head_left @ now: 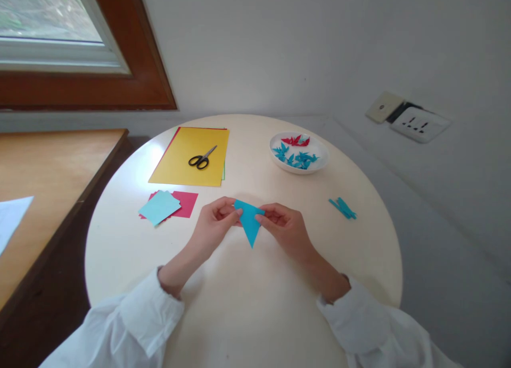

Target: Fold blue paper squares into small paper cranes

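Note:
A blue paper triangle is held point-down just above the round cream table. My left hand pinches its upper left corner, fingers closed on the paper. My right hand pinches its upper right corner the same way. Both hands sit near the middle of the table, white sleeves showing at the wrists.
Black scissors lie on a stack of yellow paper. Light blue and red squares lie left of my hands. A white dish of small folded blue and red pieces stands behind; a folded blue piece lies right. A wooden desk adjoins on the left.

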